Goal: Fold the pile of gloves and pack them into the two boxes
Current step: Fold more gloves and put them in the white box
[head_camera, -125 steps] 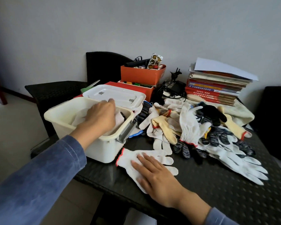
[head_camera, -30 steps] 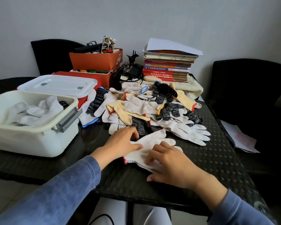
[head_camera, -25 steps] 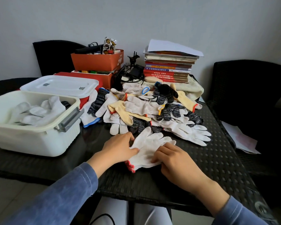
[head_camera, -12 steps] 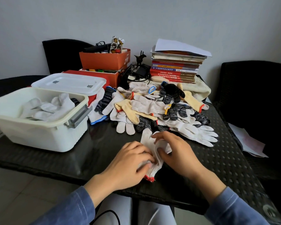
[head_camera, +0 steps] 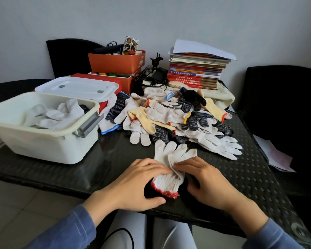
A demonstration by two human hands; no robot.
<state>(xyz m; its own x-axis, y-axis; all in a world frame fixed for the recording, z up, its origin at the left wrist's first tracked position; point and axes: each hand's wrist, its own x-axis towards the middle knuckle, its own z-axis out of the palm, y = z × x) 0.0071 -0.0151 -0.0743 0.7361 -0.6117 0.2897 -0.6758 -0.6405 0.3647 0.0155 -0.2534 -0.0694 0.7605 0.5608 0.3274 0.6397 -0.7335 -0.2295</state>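
Note:
A white knit glove with a red cuff [head_camera: 171,159] lies near the table's front edge, fingers pointing away from me. My left hand [head_camera: 133,186] grips its left side and cuff. My right hand [head_camera: 206,182] pinches its right side at the palm. Behind it spreads a pile of white, yellow and black-speckled gloves [head_camera: 171,117]. On the left stands an open white plastic box [head_camera: 48,141] holding folded white gloves [head_camera: 54,114]. Behind that box sits a second white box, its lid on [head_camera: 77,88].
Orange and red cardboard boxes [head_camera: 115,63] with clutter, a tangle of cables [head_camera: 151,78] and a stack of books [head_camera: 196,72] line the back of the dark woven table [head_camera: 250,173]. Black chairs stand behind and at the right [head_camera: 284,97]. Papers lie on the right chair's seat [head_camera: 275,155].
Five seconds ago my left hand was in the open box and my right lay on the glove. Since then both hands have drawn the glove toward me and turned its cuff to the front edge.

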